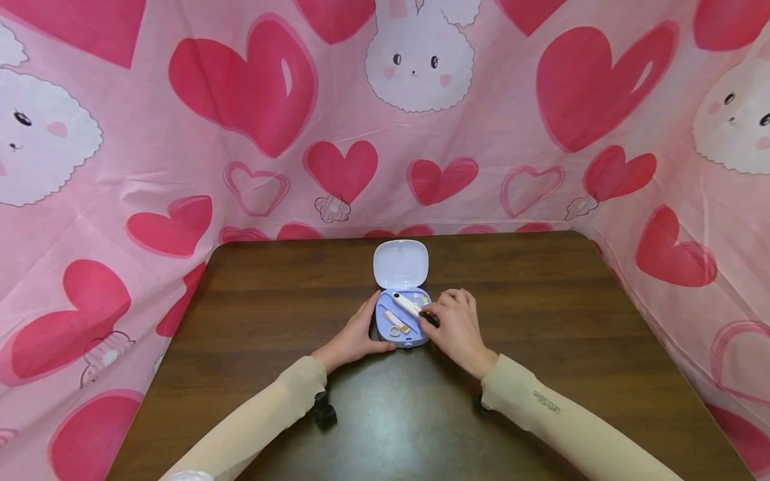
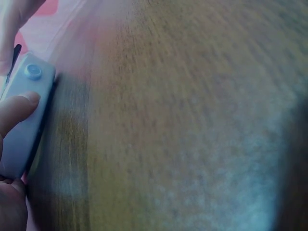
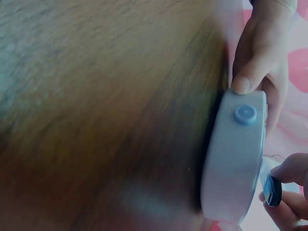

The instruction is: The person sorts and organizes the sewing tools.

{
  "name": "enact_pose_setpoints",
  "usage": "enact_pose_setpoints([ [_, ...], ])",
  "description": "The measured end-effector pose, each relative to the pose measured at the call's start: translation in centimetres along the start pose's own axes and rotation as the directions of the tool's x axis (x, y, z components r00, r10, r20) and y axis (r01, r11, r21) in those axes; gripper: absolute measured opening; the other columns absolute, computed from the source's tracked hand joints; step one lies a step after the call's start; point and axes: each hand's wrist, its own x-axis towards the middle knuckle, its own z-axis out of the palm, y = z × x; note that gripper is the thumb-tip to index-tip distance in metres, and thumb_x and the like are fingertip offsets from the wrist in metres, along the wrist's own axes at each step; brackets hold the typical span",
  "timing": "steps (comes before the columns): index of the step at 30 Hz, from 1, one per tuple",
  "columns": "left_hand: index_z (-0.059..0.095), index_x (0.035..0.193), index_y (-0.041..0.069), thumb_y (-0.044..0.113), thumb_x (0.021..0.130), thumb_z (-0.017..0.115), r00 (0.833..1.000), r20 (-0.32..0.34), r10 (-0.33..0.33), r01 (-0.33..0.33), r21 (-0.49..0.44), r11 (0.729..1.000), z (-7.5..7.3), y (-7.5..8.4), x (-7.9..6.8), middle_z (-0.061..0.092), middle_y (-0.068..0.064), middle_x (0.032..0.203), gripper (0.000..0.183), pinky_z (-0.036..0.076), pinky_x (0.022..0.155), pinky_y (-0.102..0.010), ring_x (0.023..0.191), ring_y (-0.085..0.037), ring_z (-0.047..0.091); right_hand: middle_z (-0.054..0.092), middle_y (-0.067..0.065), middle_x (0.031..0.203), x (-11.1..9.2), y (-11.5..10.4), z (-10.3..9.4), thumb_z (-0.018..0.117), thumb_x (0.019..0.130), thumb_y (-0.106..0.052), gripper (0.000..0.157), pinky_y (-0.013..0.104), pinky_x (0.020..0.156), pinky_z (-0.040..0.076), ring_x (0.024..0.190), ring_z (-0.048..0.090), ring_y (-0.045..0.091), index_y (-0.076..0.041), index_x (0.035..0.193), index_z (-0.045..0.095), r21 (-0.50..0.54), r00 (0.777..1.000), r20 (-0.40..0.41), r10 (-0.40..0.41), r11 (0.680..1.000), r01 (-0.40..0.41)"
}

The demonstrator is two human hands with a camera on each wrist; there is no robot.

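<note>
A lilac plastic case (image 1: 410, 343) stands on the table, its white lid (image 1: 400, 264) raised at the back. My left hand (image 1: 351, 339) grips the case's left side, thumb at the front corner. With thumb and fingers, my right hand (image 1: 458, 327) pinches a small black piece (image 3: 273, 191) over the case's right side. A white pen-shaped item (image 1: 406, 304) lies slanting inside, its lower end near the black piece; whether they join I cannot tell. Beside it are a small pink-and-white item (image 1: 394, 319), a ring (image 1: 394, 331) and small coloured bits (image 1: 421, 298). A round button (image 3: 245, 114) marks the case's front.
The dark wooden table (image 1: 277, 300) spreads around the case. Pink cloth (image 1: 385, 194) printed with hearts and rabbits hangs along the back and both sides. Black straps (image 1: 325, 411) sit at the sleeve cuffs.
</note>
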Motion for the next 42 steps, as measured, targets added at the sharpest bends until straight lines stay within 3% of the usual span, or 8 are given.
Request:
enact_pose_setpoints([
  [16, 0.012, 0.166, 0.002, 0.022, 0.080, 0.093, 1.000, 0.001, 0.002, -0.002, -0.005, 1.000, 0.0, 0.0, -0.1, 0.024, -0.021, 0.168, 0.119, 0.028, 0.123, -0.050, 0.153, -0.034, 0.029, 0.064, 0.004, 0.084, 0.3, -0.6, 1.2, 0.086, 0.086, -0.024, 0.018, 0.065, 0.112, 0.027, 0.110, 0.052, 0.035, -0.010, 0.096, 0.082, 0.001, 0.999, 0.026, -0.019, 1.000, 0.019],
  [35, 0.012, 0.166, 0.001, 0.023, 0.081, 0.093, 1.000, 0.001, 0.002, -0.002, 0.008, 1.000, -0.1, -0.1, -0.1, 0.023, -0.022, 0.169, 0.119, 0.029, 0.123, -0.050, 0.153, -0.034, 0.029, 0.072, 0.007, 0.096, 0.6, -1.1, 1.5, 0.086, 0.088, -0.026, 0.020, 0.069, 0.113, 0.027, 0.110, 0.053, 0.033, -0.010, 0.099, 0.083, -0.071, 0.998, 0.035, -0.047, 0.996, 0.050],
  [42, 0.011, 0.166, 0.001, 0.022, 0.081, 0.093, 1.000, 0.000, -0.001, 0.001, 0.007, 1.000, 0.0, -0.1, -0.1, 0.023, -0.022, 0.169, 0.120, 0.028, 0.123, -0.050, 0.154, -0.033, 0.029, 0.072, 0.008, 0.097, 0.6, -1.1, 1.4, 0.085, 0.088, -0.028, 0.023, 0.069, 0.113, 0.026, 0.111, 0.053, 0.033, -0.011, 0.105, 0.083, -0.051, 0.998, 0.051, -0.030, 0.998, 0.033],
])
